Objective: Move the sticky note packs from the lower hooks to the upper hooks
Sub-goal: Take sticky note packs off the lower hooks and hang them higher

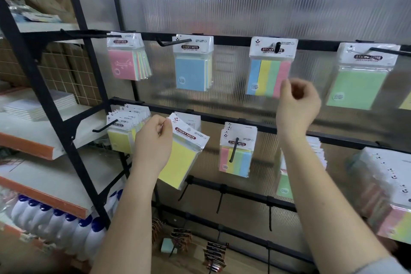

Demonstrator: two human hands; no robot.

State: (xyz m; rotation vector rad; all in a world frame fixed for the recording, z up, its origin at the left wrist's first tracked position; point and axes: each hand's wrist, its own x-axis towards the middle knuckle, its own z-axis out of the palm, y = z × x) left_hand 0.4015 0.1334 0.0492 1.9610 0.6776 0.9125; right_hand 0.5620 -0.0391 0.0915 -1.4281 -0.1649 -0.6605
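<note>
My left hand (pixel 153 140) pinches the white header of a yellow sticky note pack (pixel 181 158), tilted in front of the lower rail (pixel 278 129). My right hand (pixel 297 104) hovers with curled fingers at the bottom corner of the striped pack (pixel 269 78) on an upper hook (pixel 277 48); whether it touches the pack is unclear. Other upper hooks carry a pink pack (pixel 126 62), a blue pack (pixel 192 71) and a green pack (pixel 358 87). Lower hooks hold a yellow bunch (pixel 124 131), a striped bunch (pixel 236 155) and more packs behind my right forearm.
A black rack frame (pixel 44 100) stands at left, with shelves of notebooks (pixel 37 104) and white bottles with blue caps (pixel 62 224) beyond it. Bare hooks hang on a lower rail (pixel 244 193). A thick pile of packs (pixel 391 196) sits at right.
</note>
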